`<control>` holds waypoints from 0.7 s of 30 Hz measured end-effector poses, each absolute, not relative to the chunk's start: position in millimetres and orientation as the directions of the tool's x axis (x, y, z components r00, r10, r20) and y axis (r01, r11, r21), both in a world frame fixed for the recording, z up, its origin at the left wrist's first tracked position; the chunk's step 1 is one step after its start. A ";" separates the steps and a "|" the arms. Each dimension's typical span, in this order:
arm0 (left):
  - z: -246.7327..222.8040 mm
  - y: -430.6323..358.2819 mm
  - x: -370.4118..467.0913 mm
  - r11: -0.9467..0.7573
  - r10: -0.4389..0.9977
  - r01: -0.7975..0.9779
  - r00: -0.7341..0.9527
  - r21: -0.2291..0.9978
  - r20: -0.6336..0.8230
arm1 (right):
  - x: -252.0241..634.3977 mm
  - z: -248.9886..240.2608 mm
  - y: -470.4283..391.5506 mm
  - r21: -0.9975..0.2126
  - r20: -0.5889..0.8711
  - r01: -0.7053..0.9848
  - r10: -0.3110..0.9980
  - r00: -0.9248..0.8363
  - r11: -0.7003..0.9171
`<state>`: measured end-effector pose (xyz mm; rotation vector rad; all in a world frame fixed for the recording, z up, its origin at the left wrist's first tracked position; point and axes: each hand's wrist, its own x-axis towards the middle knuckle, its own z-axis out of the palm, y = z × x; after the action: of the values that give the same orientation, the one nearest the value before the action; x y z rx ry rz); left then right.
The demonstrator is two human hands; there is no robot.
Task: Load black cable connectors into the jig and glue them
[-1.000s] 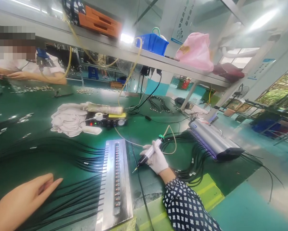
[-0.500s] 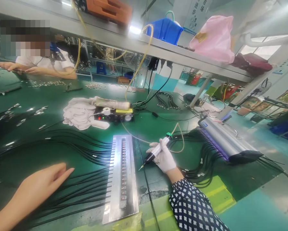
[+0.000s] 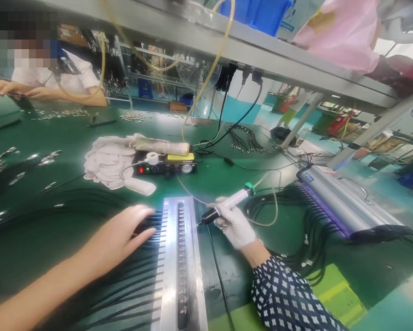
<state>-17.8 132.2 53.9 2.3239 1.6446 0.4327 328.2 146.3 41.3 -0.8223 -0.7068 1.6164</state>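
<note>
In my gloved right hand (image 3: 236, 226) is a dispensing syringe (image 3: 225, 204) with a black front end and a green clip at the back. Its tip points left, at the right edge of a metal fixture (image 3: 192, 257). A slot down the fixture holds a row of small cable ends (image 3: 182, 243). Black cables (image 3: 130, 294) run into the notches on its left side. My bare left hand (image 3: 130, 230) hovers over the upper cables by those notches, thumb and fingers apart. Whether it touches the cables is hard to tell.
Behind the fixture stands a black control box (image 3: 168, 168) with a white cloth (image 3: 105, 163) beside it. A silver lamp-like unit (image 3: 351, 202) sits at right over more black cables. An overhead shelf (image 3: 278, 55) crosses above. Across the table a person (image 3: 54, 73) works at the left.
My left hand has moved right and up to the fixture's upper cables. The syringe in my right hand has tilted flatter, its tip now nearer the fixture. The view has shifted slightly.
</note>
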 end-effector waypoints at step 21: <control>-27.3 166.7 -0.3 -0.426 0.903 0.659 0.352 0.620 0.246 | 283.2 50.1 146.2 -0.957 0.282 0.054 0.958 -0.050 0.284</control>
<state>-0.3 166.7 -27.3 2.2051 1.3655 0.7963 283.2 146.2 50.1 -1.0166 -1.4065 0.9939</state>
